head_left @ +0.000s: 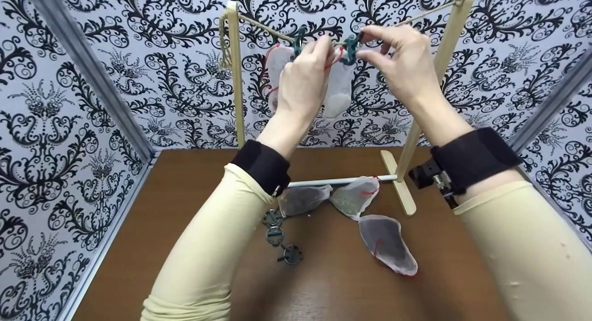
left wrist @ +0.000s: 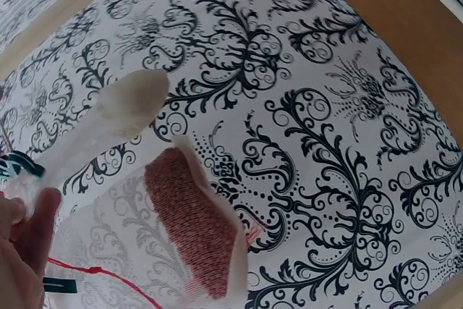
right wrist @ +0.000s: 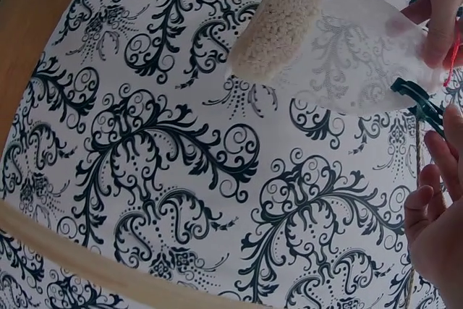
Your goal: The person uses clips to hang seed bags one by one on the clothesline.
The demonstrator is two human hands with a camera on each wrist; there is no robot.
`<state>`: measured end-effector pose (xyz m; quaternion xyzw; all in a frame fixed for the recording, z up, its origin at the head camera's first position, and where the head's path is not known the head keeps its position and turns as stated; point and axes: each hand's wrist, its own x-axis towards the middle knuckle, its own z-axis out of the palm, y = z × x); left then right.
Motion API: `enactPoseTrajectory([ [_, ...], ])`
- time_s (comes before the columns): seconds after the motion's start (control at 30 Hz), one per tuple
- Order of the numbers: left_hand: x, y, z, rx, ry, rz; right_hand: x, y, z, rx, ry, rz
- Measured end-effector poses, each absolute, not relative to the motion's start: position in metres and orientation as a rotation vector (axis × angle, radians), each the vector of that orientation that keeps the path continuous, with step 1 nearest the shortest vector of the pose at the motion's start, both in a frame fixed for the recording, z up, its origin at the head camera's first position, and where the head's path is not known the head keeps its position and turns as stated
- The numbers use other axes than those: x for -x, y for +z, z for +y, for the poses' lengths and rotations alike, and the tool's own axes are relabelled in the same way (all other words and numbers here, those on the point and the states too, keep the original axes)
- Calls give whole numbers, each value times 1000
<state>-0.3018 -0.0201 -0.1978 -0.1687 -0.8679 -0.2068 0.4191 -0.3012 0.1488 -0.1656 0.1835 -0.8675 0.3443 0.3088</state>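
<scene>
My left hand grips the top of a sheer drawstring bag at the rope. Its lower end holds pale, rice-like grains, plain in the right wrist view. Beside it, my right hand pinches a dark green plastic clip between thumb and fingers. The clip overlaps the bag's top corner. A second green clip sits on the rope left of my left hand, by another sheer bag. Reddish-brown contents fill the end of that bag in the left wrist view.
Wooden posts carry the rope, and a white bar runs low between them. On the brown table lie dark-filled sheer bags, a paler one and several green clips. Patterned walls stand close behind.
</scene>
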Motion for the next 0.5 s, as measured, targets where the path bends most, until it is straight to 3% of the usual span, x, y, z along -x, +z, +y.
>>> enactPoseTrajectory([
  [0.27,290,-215,-22,462,-250,-2195,297,-189,155,-613,788,-2252],
  [0.5,272,-252,-26,530,-161,-2001,294,-242,166,-658,828,-2186],
])
